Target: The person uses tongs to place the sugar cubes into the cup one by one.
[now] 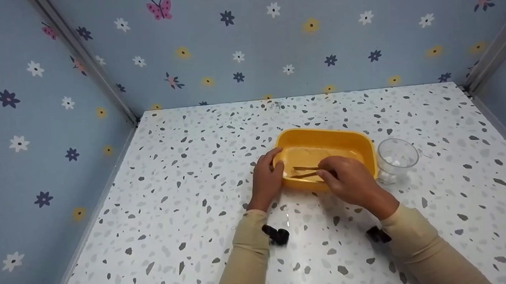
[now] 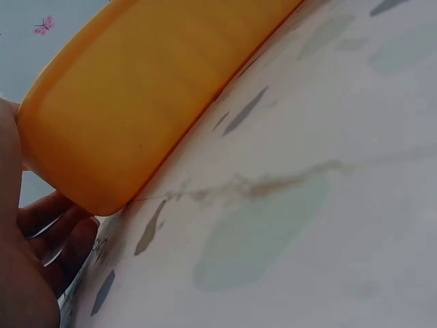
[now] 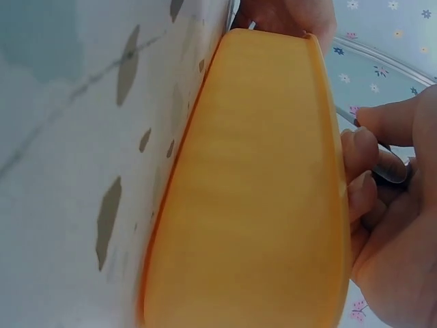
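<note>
A yellow rectangular plastic basin rests on the speckled tabletop. At its left end my left hand holds the rim, the thumb over the edge and the fingers around the outside corner. My right hand pinches a pair of metal tweezers over the basin. Their two tips are apart and point left, low inside the basin near its front wall. A small white bit shows by the left thumb; its kind is unclear. In the right wrist view, the basin's wall hides the tweezer tips.
Close against the basin's right end stands a clear footed glass cup with several small white pieces in it. Flower-printed panels enclose the table at the back and sides. Black wrist straps or mounts sit at the sleeves.
</note>
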The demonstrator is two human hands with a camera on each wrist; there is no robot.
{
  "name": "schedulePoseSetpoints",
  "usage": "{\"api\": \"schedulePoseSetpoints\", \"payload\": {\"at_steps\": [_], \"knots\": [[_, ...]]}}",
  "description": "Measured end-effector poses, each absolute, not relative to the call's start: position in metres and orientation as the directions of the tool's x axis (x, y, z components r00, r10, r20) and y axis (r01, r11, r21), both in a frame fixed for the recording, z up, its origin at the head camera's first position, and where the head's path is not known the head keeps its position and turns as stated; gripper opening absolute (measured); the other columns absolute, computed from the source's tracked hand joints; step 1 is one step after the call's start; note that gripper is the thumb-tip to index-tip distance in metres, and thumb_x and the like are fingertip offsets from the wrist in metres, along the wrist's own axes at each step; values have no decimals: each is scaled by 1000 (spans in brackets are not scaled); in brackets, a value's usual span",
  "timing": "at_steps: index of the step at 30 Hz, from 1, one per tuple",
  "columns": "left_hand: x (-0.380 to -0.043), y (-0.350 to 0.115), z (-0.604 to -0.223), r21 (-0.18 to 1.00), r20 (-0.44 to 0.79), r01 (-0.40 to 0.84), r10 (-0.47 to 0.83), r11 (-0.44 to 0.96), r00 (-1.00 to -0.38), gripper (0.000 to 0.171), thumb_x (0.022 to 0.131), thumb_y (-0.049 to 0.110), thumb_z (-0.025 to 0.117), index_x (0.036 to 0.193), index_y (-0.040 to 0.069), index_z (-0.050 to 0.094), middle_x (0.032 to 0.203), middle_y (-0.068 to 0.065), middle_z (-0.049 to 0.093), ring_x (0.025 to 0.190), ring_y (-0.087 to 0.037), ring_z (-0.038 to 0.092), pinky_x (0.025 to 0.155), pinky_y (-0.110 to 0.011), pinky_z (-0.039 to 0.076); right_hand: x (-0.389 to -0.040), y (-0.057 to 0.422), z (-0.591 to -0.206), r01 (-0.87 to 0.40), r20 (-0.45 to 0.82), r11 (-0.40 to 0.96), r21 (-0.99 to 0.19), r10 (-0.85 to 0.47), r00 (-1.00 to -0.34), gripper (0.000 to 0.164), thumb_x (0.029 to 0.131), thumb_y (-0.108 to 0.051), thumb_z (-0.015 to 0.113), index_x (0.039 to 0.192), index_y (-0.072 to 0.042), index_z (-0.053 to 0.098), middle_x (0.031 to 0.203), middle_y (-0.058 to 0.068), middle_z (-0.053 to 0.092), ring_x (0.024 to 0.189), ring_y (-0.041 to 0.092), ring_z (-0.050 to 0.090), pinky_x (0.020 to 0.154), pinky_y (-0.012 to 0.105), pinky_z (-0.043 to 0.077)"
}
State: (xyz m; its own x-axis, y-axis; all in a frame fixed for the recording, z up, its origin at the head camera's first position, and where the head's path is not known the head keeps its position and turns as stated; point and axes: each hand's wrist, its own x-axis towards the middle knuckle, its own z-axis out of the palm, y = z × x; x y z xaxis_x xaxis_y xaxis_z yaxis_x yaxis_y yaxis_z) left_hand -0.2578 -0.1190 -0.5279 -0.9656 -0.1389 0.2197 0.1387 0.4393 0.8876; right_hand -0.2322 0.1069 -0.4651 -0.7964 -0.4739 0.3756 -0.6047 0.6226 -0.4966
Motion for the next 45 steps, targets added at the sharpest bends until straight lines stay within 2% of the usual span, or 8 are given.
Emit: {"api": "schedulePoseSetpoints", "payload": {"at_steps": [5, 12, 16, 24, 31, 35, 42, 45], "knots": [[-258, -119, -527, 881, 222, 137, -140, 453, -965, 39, 96, 20, 55, 134, 21, 64, 114, -1, 61, 94, -16, 53, 85, -34, 45, -233, 103, -466, -618, 374, 608, -498, -492, -786, 13, 94, -19, 71, 101, -7, 73, 88, -2, 67, 72, 11, 56, 67, 32, 50], [-257, -118, -526, 878, 242, 159, -131, 452, -962, 39, 96, 18, 55, 134, 20, 65, 109, -3, 62, 88, -17, 52, 79, -33, 44, -234, 96, -470, -665, 423, 604, -439, -514, -746, 14, 93, -20, 73, 100, -8, 73, 90, -1, 68, 73, 12, 58, 68, 32, 51], [-257, -118, -525, 875, 238, 152, -136, 459, -962, 39, 96, 19, 54, 133, 20, 65, 107, -1, 61, 88, -16, 52, 79, -33, 44, -235, 95, -471, -672, 428, 601, -433, -519, -740, 14, 93, -20, 73, 100, -8, 73, 90, -1, 69, 73, 11, 58, 68, 30, 52], [-256, -118, -524, 879, 237, 153, -134, 451, -962, 40, 96, 15, 56, 134, 19, 64, 106, -5, 62, 85, -17, 52, 77, -34, 44, -234, 91, -472, -621, 381, 622, -477, -491, -783, 15, 90, -17, 75, 98, -5, 75, 88, 1, 70, 71, 11, 59, 65, 29, 52], [-256, -118, -525, 880, 242, 161, -129, 447, -962, 39, 96, 14, 56, 134, 19, 64, 109, -6, 63, 82, -15, 51, 75, -33, 44, -231, 89, -471, -613, 351, 663, -429, -503, -790, 16, 85, -13, 68, 97, -7, 76, 87, 0, 71, 72, 12, 60, 68, 32, 52], [-256, -118, -525, 882, 235, 155, -130, 446, -963, 39, 97, 14, 55, 134, 20, 64, 105, -4, 61, 79, -16, 49, 72, -33, 43, -231, 88, -472, -620, 358, 665, -415, -508, -784, 14, 88, -14, 68, 98, -6, 75, 87, 0, 70, 72, 13, 59, 67, 31, 52], [-256, -118, -525, 878, 233, 155, -121, 452, -965, 38, 98, 15, 55, 134, 20, 64, 116, -7, 63, 89, -17, 51, 80, -34, 43, -230, 89, -474, -674, 399, 655, -341, -549, -735, 7, 92, -14, 68, 96, -11, 73, 82, -5, 67, 68, 12, 59, 65, 32, 51], [-257, -118, -526, 880, 240, 163, -122, 447, -963, 38, 98, 14, 55, 134, 19, 64, 112, -9, 63, 88, -18, 51, 78, -35, 43, -229, 89, -474, -685, 403, 651, -328, -559, -725, 6, 93, -16, 68, 97, -13, 72, 82, -6, 67, 68, 12, 59, 65, 32, 52]]}}
